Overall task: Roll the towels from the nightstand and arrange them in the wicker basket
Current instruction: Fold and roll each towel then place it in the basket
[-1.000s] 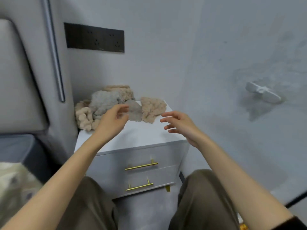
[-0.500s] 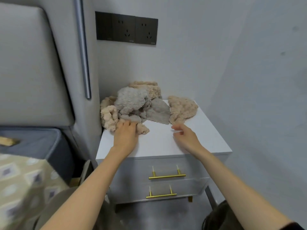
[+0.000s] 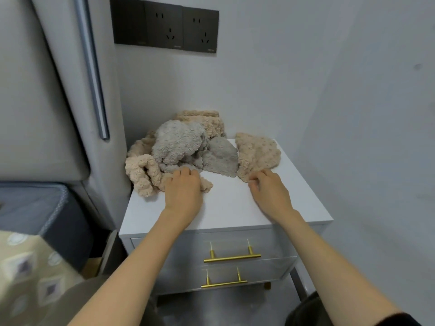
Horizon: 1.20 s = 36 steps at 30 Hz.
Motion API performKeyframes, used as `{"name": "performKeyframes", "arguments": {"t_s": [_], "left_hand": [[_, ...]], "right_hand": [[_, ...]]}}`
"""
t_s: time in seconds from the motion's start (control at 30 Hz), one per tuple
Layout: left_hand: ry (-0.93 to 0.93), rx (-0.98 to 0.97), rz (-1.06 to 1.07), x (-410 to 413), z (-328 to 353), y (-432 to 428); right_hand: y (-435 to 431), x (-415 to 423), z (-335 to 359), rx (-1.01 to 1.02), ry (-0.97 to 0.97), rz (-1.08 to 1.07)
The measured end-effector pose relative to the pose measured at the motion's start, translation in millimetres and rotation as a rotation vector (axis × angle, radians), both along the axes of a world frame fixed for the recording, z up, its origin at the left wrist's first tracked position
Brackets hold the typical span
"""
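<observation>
A heap of fluffy towels lies at the back of the white nightstand (image 3: 226, 208). A grey towel (image 3: 179, 142) sits on top, a second grey towel (image 3: 221, 156) lies beside it, and a beige towel (image 3: 141, 172) hangs at the left edge. A separate beige towel (image 3: 257, 154) lies flat at the right. My left hand (image 3: 183, 191) rests on the front edge of the beige towel under the heap, fingers curled into it. My right hand (image 3: 268, 189) pinches the near corner of the right beige towel. No wicker basket is in view.
The nightstand has two drawers with gold handles (image 3: 231, 257). A padded headboard (image 3: 35, 102) and a bed with a patterned cover (image 3: 28, 267) stand at the left. Black wall sockets (image 3: 164, 31) sit above the towels. A wall closes the right side.
The view has moved closer to the nightstand. Both hands went forward from mid-air to the towels: the left now sits on the heap's front edge, the right reached the right beige towel's corner.
</observation>
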<state>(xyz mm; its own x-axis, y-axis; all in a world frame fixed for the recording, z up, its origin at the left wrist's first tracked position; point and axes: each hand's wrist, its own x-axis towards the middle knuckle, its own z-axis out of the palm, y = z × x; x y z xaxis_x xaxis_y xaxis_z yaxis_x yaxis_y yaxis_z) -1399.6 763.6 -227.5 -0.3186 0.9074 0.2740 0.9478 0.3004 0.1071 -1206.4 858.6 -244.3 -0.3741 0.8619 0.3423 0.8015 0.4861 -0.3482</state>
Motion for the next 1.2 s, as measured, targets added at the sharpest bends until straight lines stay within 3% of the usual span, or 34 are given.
{"name": "performKeyframes", "arguments": {"t_s": [0.1,0.3,0.47,0.6,0.73,0.93,1.2], "left_hand": [[-0.067,0.023,-0.023,10.8,4.1,2.7],[-0.258,0.039,-0.216,38.8,9.9,10.5],[-0.421,-0.018,-0.373,63.1,0.6,19.2],[-0.598,0.001,-0.432,77.8,-2.1,26.1],[-0.847,-0.033,-0.363,95.6,2.8,28.6],[-1.186,0.009,-0.257,103.0,-0.9,38.5],[-1.335,0.056,-0.318,105.0,23.9,27.8]], "right_hand": [[1.6,9.7,4.8,-0.048,-0.030,0.036],[-34.1,39.8,44.4,-0.424,-0.042,0.256],[-49.2,73.6,53.7,-0.625,-0.055,0.266],[-37.3,88.4,44.4,-0.374,0.163,-0.005],[-20.2,97.4,33.2,-0.537,0.260,-0.244],[-10.6,96.3,36.2,-0.744,0.569,-0.196],[-24.7,100.0,76.5,-0.498,1.004,-0.076]]}}
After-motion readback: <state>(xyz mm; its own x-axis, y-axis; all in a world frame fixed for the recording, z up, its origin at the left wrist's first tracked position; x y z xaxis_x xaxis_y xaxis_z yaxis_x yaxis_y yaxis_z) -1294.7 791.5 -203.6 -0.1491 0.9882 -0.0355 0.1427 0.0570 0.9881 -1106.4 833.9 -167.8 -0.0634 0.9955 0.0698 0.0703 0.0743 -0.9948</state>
